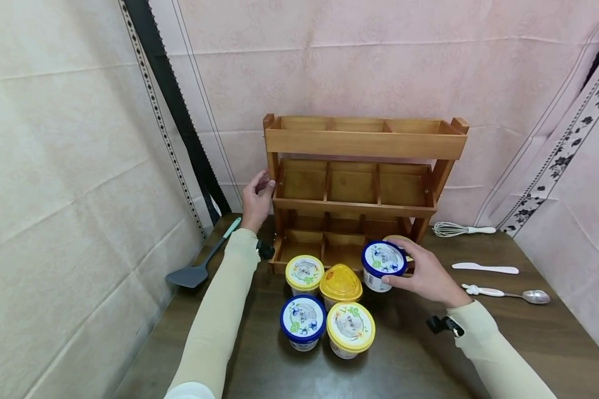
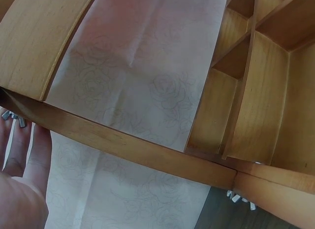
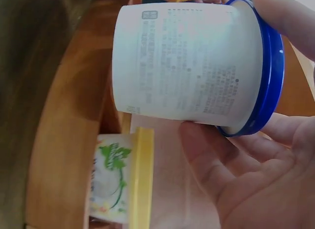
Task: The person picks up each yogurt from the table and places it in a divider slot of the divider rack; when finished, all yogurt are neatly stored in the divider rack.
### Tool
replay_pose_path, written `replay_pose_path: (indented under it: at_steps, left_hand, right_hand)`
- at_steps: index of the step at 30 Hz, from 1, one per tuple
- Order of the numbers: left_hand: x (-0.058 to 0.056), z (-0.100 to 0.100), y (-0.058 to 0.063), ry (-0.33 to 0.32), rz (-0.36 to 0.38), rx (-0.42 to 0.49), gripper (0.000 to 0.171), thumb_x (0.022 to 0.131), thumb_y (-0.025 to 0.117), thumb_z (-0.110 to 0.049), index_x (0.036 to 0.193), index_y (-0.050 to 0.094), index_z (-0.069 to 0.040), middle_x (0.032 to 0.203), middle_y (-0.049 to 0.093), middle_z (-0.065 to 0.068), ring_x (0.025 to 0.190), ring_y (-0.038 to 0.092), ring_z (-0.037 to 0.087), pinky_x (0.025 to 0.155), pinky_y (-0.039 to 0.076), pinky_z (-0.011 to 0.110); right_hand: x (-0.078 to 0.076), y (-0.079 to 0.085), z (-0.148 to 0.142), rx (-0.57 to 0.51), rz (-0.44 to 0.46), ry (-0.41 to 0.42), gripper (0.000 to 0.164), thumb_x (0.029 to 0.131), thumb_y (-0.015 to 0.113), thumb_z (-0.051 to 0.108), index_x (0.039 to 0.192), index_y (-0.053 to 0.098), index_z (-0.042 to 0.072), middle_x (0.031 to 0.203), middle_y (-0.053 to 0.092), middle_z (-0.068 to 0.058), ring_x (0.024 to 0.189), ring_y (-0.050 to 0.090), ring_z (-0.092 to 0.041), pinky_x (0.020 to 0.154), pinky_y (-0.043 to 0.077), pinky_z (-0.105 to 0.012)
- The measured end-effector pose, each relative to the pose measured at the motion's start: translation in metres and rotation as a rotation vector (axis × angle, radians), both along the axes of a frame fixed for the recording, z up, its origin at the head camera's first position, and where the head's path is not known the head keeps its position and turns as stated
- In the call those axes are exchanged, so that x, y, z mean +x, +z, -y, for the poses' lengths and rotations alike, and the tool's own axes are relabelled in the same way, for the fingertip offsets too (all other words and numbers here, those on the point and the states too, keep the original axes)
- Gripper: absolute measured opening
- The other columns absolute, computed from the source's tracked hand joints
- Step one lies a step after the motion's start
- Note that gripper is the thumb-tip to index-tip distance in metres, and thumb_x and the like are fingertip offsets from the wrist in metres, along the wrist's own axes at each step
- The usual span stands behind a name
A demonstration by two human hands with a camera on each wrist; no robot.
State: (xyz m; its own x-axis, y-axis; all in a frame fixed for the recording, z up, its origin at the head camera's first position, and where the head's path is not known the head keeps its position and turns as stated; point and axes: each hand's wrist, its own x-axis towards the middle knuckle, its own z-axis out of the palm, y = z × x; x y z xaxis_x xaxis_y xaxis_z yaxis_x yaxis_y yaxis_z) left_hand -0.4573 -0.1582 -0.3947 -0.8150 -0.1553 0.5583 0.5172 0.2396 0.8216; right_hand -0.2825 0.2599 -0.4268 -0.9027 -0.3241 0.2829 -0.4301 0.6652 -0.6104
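My right hand grips a white tub with a blue lid by its lid, in front of the lowest tier of a wooden three-tier rack. The right wrist view shows the tub's printed side, with thumb and fingers on opposite sides of the lid. A yellow-lidded tub sits in the rack's lowest tier at the right, mostly hidden by my hand in the head view. At the rack's left post, my left hand rests with loosely extended fingers against the wood near a wing nut.
Before the rack stand two yellow-lidded tubs, a tub with a domed yellow lid and another blue-lidded tub. A spatula lies left; a whisk, a white knife and a spoon lie right.
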Motion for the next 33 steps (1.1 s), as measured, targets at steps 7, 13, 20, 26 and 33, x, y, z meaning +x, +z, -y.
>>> replay_pose_path:
  at_steps: [7,13,20,26,33]
  left_hand:
    - [-0.002,0.001,0.000,0.000,-0.010,0.007,0.040,0.097,0.062,-0.040,0.136,0.058,-0.034,0.126,0.065,0.002,0.117,0.059,0.019,0.107,0.045,0.040]
    - [-0.002,0.000,0.001,-0.015,-0.011,0.018,0.041,0.097,0.063,-0.036,0.137,0.059,-0.029,0.126,0.065,0.003,0.116,0.059,0.019,0.107,0.045,0.039]
    - [-0.001,-0.001,0.002,-0.021,0.006,0.029,0.043,0.098,0.062,-0.032,0.140,0.056,-0.024,0.130,0.063,0.007,0.120,0.057,0.023,0.109,0.043,0.041]
    - [-0.002,0.000,0.000,-0.007,0.003,0.016,0.041,0.097,0.063,-0.038,0.137,0.058,-0.031,0.127,0.065,0.002,0.117,0.058,0.018,0.108,0.044,0.038]
    - [-0.002,0.000,-0.001,0.000,-0.002,0.002,0.040,0.097,0.062,-0.040,0.136,0.058,-0.034,0.127,0.065,0.000,0.117,0.058,0.017,0.107,0.045,0.039]
  right_hand:
    - [-0.014,0.012,0.011,-0.016,-0.026,-0.026,0.094,0.074,0.081,0.057,0.150,0.039,0.022,0.145,0.050,-0.010,0.121,0.057,-0.033,0.094,0.052,-0.057]
    - [-0.030,0.012,0.022,-0.033,-0.018,-0.069,0.094,0.074,0.080,0.060,0.150,0.040,0.024,0.148,0.047,-0.009,0.125,0.054,-0.033,0.096,0.052,-0.057]
    - [-0.047,0.010,0.039,-0.038,-0.016,-0.069,0.096,0.074,0.078,0.063,0.151,0.038,0.021,0.147,0.046,-0.009,0.125,0.054,-0.033,0.096,0.052,-0.056]
    - [-0.060,0.001,0.053,-0.022,0.008,-0.059,0.097,0.075,0.076,0.065,0.151,0.038,0.019,0.146,0.046,-0.009,0.128,0.052,-0.032,0.102,0.047,-0.058]
    - [-0.073,-0.009,0.064,-0.008,0.053,-0.057,0.098,0.076,0.076,0.064,0.152,0.037,0.017,0.147,0.045,-0.013,0.129,0.050,-0.035,0.105,0.043,-0.059]
